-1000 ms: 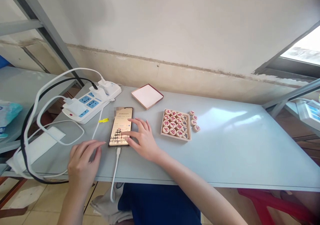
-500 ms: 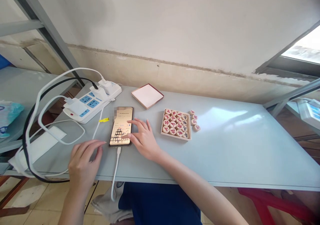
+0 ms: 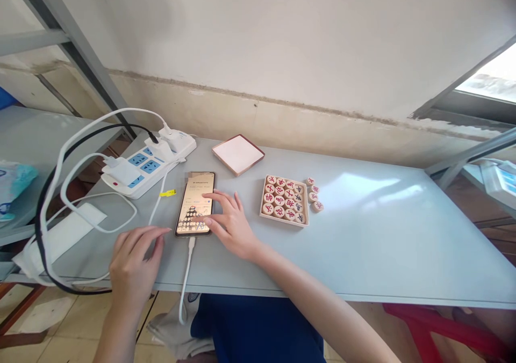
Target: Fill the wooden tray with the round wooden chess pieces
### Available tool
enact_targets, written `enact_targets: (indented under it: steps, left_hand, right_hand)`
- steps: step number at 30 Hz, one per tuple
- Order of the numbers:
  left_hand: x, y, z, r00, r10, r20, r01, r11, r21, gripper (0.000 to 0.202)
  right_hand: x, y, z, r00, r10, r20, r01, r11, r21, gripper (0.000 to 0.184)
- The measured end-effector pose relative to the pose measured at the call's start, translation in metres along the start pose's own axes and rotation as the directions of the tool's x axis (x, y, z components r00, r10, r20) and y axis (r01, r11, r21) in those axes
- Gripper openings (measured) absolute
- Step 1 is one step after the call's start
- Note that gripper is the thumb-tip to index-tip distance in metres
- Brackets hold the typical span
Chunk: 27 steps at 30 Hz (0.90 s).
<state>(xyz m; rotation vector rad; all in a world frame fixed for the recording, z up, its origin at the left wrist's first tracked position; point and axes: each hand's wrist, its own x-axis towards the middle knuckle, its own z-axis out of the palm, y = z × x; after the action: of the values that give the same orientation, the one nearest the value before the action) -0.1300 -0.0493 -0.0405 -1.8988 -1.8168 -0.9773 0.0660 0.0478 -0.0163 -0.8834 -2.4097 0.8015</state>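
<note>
A smartphone [image 3: 195, 204] lies on the grey-blue table with its screen lit, showing text and a keyboard-like lower area. My right hand [image 3: 234, 223] reaches over its right edge with spread fingers, the fingertips on or just over the screen; I cannot tell which touch. Beside the phone's lower left corner rests my left hand [image 3: 137, 255], loosely curved with its fingers extended and nothing visible in it. From the phone's bottom end runs a white charging cable [image 3: 186, 277]. To the right stands an open box [image 3: 262, 216] filled with round Chinese chess pieces [image 3: 279, 200].
Several loose chess pieces [image 3: 317, 206] sit against the box's right side. A box lid [image 3: 238, 154] lies upside down near the wall. At left is a white power strip [image 3: 141, 186] with plugged-in chargers and looping cables. A red stool [image 3: 435, 320] stands below the table's right front edge.
My right hand's fingers have shifted very slightly to the left over the screen. My left hand, the phone and the chess box stay in place.
</note>
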Motion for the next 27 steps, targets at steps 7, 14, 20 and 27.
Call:
enact_targets:
  steps: [7, 14, 20, 27]
  left_hand:
    - [0.0012, 0.0014, -0.0010, 1.000, 0.003, 0.008, -0.003, 1.000, 0.001, 0.019]
    - [0.0009, 0.0006, -0.0004, 1.000, 0.011, 0.013, -0.011, 1.000, 0.007, 0.018]
    - [0.0022, 0.0017, -0.0003, 1.000, 0.025, -0.009, -0.025, 0.999, 0.028, 0.018]
    - [0.0027, 0.0032, 0.0000, 0.999, 0.031, -0.018, -0.030, 0.999, 0.035, 0.019]
  right_hand:
    - [0.0010, 0.0015, 0.0032, 0.999, 0.028, -0.020, -0.029, 1.000, -0.011, 0.038]
    - [0.0014, 0.0022, 0.0042, 0.999, 0.039, -0.037, -0.039, 0.999, -0.020, 0.036]
    - [0.0019, 0.0027, 0.0049, 0.998, 0.042, -0.049, -0.043, 0.999, -0.028, 0.034]
    - [0.0014, 0.0017, 0.0050, 0.998, 0.032, -0.060, -0.036, 0.998, -0.059, 0.031]
